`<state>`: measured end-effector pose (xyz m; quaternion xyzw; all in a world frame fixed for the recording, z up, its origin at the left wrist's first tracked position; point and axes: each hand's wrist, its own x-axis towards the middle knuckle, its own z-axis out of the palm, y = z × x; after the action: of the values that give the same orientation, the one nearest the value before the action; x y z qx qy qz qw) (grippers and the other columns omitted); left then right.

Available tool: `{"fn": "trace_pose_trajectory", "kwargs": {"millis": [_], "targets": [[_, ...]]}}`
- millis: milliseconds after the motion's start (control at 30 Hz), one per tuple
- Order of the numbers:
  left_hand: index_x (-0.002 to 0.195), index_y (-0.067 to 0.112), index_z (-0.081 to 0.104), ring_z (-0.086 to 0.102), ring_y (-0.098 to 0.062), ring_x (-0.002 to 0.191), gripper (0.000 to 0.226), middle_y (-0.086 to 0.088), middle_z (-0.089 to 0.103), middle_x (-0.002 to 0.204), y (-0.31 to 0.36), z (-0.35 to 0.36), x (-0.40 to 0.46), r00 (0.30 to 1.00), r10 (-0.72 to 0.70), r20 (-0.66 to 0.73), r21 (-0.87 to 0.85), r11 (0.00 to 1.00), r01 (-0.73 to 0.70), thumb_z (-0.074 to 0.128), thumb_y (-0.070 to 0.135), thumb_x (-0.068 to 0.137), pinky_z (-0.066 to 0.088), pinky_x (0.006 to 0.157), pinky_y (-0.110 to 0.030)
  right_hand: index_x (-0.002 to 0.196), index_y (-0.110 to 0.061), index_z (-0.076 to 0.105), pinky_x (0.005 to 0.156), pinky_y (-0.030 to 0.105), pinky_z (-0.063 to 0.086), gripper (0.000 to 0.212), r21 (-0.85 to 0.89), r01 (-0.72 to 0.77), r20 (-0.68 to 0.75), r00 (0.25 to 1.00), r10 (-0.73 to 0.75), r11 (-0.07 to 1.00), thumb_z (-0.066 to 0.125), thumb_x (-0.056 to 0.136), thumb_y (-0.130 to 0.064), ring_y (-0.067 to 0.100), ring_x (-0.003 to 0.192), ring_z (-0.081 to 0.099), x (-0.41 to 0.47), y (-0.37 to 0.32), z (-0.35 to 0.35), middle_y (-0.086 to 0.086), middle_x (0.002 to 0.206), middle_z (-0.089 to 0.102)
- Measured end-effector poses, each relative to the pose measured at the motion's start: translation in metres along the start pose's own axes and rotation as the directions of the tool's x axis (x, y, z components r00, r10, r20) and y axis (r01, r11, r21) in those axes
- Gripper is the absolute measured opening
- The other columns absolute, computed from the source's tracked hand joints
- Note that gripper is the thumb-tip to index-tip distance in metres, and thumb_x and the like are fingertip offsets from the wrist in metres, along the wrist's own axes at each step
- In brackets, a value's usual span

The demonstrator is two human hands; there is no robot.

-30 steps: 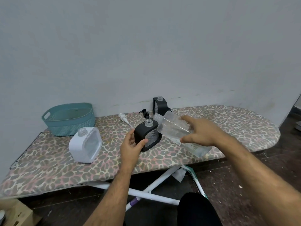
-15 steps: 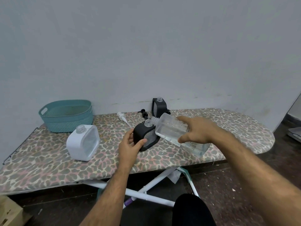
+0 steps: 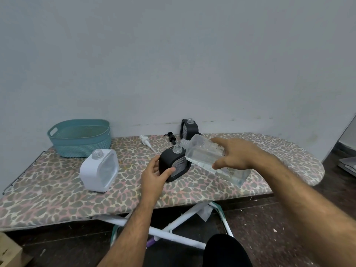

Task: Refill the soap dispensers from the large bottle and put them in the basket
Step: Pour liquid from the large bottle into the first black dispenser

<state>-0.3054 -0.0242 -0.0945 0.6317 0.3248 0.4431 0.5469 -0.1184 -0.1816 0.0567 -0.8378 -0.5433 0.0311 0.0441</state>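
1. Left hand [image 3: 155,173] wrapped around the near-left side of a black, rounded-square plastic soap dispenser [image 3: 174,163] with a meshed clear face, thumb on its front and fingers behind; holding it upright on the leopard-print ironing board [image 3: 57,193].
2. Pump removed from that dispenser, clear threaded neck open at its top.
3. Right hand [image 3: 236,156] closed on a large clear plastic bottle [image 3: 208,159], fingers over its top side and thumb underneath.
4. Bottle tilted with its uncapped neck up and to the left, just beside and slightly above the black dispenser's opening; clear liquid pooled towards its lower right end. Cannot tell whether any liquid is running out.
5. White rounded-square plastic dispenser [image 3: 99,170] with a clear face standing to the left of the held one, neck open, apart from both hands.
6. Second black dispenser [image 3: 188,128] of the same shape standing at the far edge of the board against the pale wall [image 3: 173,54], neck open.
7. White pump head [image 3: 145,140] with its tube lying on the board beyond the left hand; black pump head [image 3: 171,137] lying just right of it, near the far dispenser.
8. Teal woven-look plastic basket [image 3: 81,138] with cut-out handles at the far left of the board, nothing visible inside.
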Motion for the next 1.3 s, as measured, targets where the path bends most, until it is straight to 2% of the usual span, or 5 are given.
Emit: {"fn": "trace_pose_trajectory", "kwargs": {"millis": [267,633,1033,1167,1300], "targets": [[0.129,0.024,0.055,0.063,-0.002,0.099,0.059,0.011,0.063,0.109,0.002,0.0,0.0,1.0,0.004,0.008,-0.014,1.0,-0.004,0.081,0.016,0.077,0.055,0.072,-0.014,0.15,-0.037,0.026,0.09,0.041,0.05,0.092,-0.039,0.011,0.028,1.0,-0.01,0.999,0.07,0.073,-0.058,0.024,0.108,0.059,0.003,-0.005,-0.007,-0.001,0.117,0.066],[0.126,0.026,0.057,0.063,-0.003,0.099,0.056,0.009,0.064,0.109,0.002,-0.001,0.0,1.0,0.008,0.006,-0.02,1.0,-0.007,0.081,0.015,0.077,0.054,0.07,-0.012,0.147,-0.036,0.033,0.092,0.038,0.047,0.087,-0.071,-0.002,0.051,0.999,0.006,0.997,0.072,0.072,-0.056,0.022,0.118,0.056,0.004,-0.011,-0.02,-0.004,0.132,0.06],[0.126,0.026,0.056,0.062,0.0,0.098,0.056,0.012,0.063,0.108,0.002,-0.001,0.0,1.0,0.011,0.008,-0.01,1.0,-0.011,0.081,0.016,0.077,0.054,0.071,-0.013,0.146,-0.036,0.035,0.092,0.039,0.047,0.086,-0.129,-0.025,0.097,0.995,0.037,0.991,0.072,0.07,-0.057,0.022,0.119,0.053,0.01,-0.016,-0.031,-0.003,0.134,0.058],[0.128,0.025,0.057,0.064,-0.005,0.1,0.058,0.007,0.065,0.111,0.0,-0.001,0.001,1.0,0.007,0.007,-0.02,1.0,-0.007,0.082,0.017,0.077,0.056,0.074,-0.017,0.146,-0.036,0.035,0.089,0.037,0.045,0.087,-0.139,-0.026,0.107,0.993,0.041,0.99,0.072,0.07,-0.056,0.021,0.119,0.053,0.012,-0.017,-0.034,-0.004,0.135,0.057],[0.12,0.032,0.057,0.065,-0.005,0.099,0.053,0.008,0.066,0.109,0.0,0.0,0.001,1.0,0.013,0.009,-0.036,0.999,-0.013,0.082,0.015,0.077,0.056,0.073,-0.017,0.145,-0.037,0.036,0.089,0.037,0.046,0.087,-0.132,-0.035,0.118,0.992,0.051,0.991,0.073,0.069,-0.057,0.022,0.118,0.053,0.013,-0.018,-0.035,-0.004,0.134,0.057]]}}
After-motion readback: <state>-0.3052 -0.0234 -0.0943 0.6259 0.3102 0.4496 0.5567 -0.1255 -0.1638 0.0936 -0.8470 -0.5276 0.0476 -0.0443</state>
